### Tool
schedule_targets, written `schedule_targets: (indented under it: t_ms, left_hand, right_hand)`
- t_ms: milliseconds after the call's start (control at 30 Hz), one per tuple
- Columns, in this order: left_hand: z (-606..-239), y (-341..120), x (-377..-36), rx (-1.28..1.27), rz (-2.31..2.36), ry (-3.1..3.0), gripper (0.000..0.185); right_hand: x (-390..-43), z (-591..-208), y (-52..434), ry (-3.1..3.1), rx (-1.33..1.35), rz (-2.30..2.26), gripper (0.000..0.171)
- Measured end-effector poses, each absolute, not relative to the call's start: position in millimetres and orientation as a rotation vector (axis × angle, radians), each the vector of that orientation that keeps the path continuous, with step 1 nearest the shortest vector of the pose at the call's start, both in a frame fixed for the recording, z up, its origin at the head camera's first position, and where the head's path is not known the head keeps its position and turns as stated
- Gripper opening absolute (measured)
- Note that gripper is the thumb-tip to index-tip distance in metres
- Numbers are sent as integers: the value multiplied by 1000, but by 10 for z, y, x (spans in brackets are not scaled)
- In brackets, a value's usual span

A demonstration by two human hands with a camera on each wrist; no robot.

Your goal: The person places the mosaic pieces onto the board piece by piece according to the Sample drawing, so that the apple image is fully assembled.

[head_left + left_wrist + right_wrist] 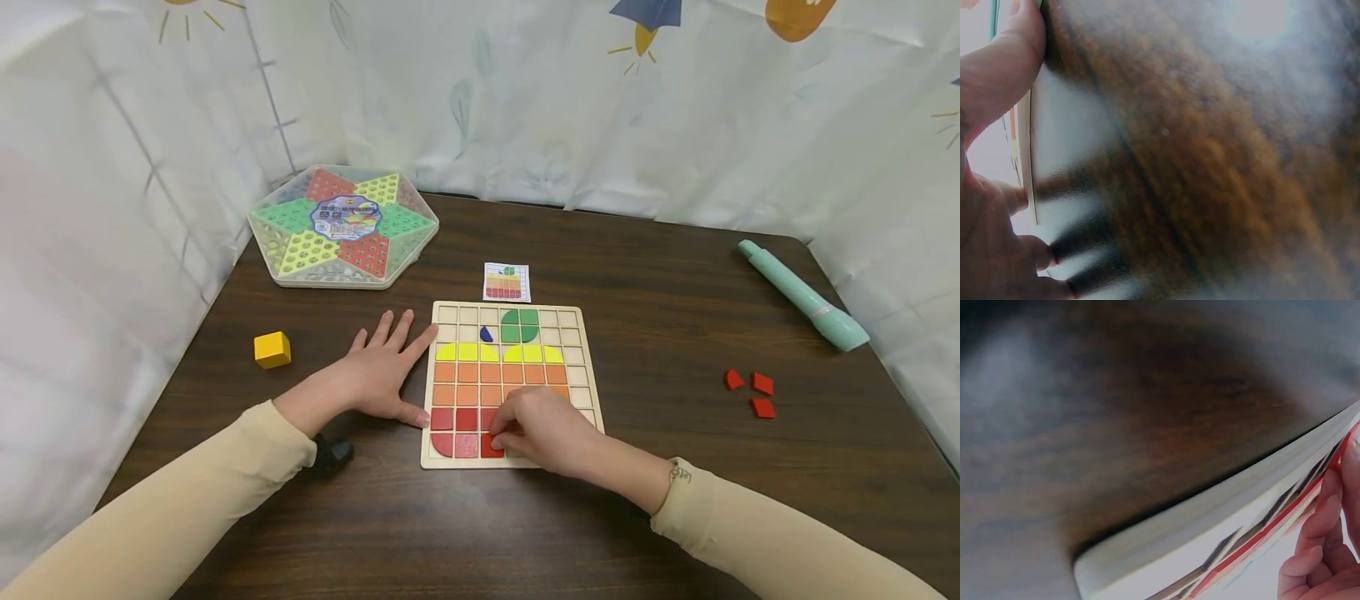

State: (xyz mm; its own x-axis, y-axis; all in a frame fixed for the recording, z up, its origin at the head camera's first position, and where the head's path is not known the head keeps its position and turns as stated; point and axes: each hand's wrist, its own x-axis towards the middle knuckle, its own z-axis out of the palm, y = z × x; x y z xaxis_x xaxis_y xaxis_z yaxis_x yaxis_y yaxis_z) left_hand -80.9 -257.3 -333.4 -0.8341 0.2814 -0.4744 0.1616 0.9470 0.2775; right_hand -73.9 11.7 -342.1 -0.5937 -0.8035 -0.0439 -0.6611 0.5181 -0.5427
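A wooden grid board (588, 358) lies flat, with rows of coloured tiles in its cells. My left hand (378, 375) is spread palm down beside it, thumb and index finger at the board's left edge; the left wrist view shows the thumb (1007, 69) against that edge. Over the lower rows, my right hand (551, 429) pinches a red square tile (491, 447) at a bottom-row cell. Its fingers (1322, 531) appear close to the board in the right wrist view. Bottom-row cells under the right hand are hidden. A small pattern card (507, 282) lies behind the board.
Three loose red pieces (762, 383) lie to the right, near a mint-green wand-like object (806, 296). A yellow block (272, 350) sits left of the left hand. At the back left is a hexagonal Chinese checkers box (345, 225). White curtains (525, 108) surround the table.
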Motion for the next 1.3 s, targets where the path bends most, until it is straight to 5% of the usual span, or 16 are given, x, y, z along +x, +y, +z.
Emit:
schedule_targets:
  t_ms: [633, 1300]
  left_hand:
    - [-3328, -2563, -799, 304, 310, 2555, 126]
    - [-3320, -2578, -803, 334, 318, 2572, 125]
  right_hand:
    - [-783, -3344, 322, 2620, -1219, -596, 15]
    - [-1362, -3363, 2370, 2885, -740, -465, 31]
